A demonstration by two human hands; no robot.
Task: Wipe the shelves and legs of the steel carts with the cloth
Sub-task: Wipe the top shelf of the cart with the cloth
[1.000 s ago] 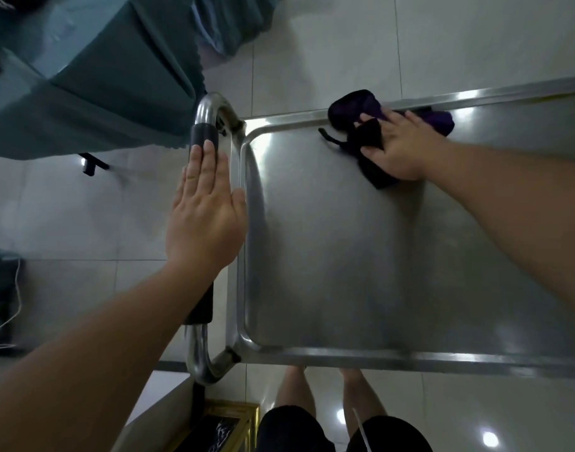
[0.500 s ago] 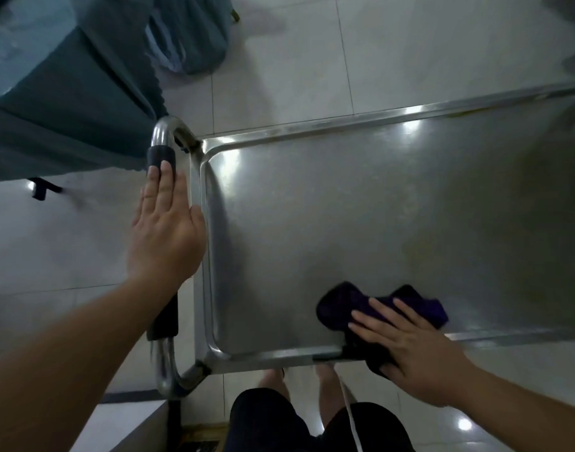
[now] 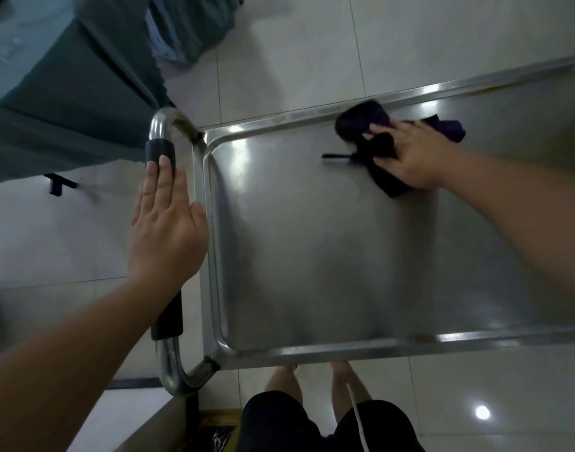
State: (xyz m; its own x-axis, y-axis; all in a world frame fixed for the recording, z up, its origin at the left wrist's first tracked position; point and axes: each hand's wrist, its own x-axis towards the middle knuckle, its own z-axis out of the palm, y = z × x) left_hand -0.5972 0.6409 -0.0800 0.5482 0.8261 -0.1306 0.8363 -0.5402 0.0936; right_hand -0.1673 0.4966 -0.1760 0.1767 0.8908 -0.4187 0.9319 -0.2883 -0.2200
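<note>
The steel cart's top shelf (image 3: 328,256) fills the middle of the head view, seen from above, with a raised rim all round. My right hand (image 3: 406,154) presses flat on a dark purple cloth (image 3: 364,125) at the shelf's far edge. A thin black loop of the cloth trails to the left on the steel. My left hand (image 3: 167,230) lies flat with fingers together on the cart's push handle (image 3: 163,151), a steel tube with a black grip at the shelf's left end.
A table draped in teal cloth (image 3: 67,93) stands close to the handle at the upper left. Pale floor tiles (image 3: 295,44) surround the cart. My legs and dark shorts (image 3: 312,419) show below the near rim. A low box (image 3: 211,432) sits by my feet.
My right hand has pushed the cloth from the shelf's near rim across to the far rim. One second ago it was at the far rim too. My left hand has stayed on the handle.
</note>
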